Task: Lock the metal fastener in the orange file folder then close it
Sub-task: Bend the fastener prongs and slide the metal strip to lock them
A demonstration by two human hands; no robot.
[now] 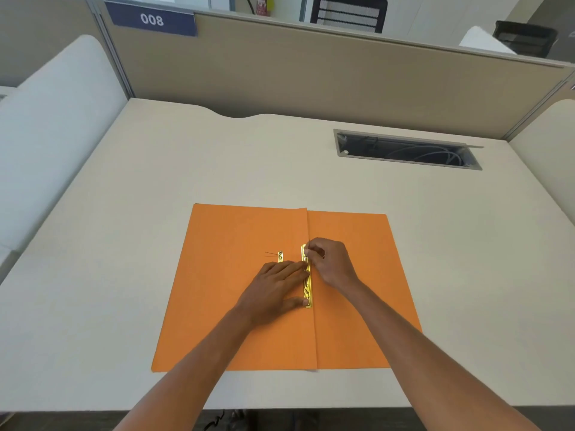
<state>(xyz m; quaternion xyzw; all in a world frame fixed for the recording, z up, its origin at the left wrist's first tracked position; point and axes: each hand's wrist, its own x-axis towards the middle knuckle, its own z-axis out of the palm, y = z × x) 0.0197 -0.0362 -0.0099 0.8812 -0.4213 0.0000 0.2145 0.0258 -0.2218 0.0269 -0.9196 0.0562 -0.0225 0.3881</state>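
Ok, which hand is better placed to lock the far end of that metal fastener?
Probably the right hand: its fingertips are already pinched at the far end of the gold fastener bar beside the folder's fold. The left hand lies flat on the orange folder, steadying the bar's middle and near end.

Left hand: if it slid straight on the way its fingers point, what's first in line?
The left hand points right, so it meets the gold fastener bar, which its fingertips seem to touch already; exact contact unclear.

Bare desk (155, 244) surrounds the open folder (236, 306) on every side; a cable slot (404, 149) lies far right, partition wall (311, 79) behind.
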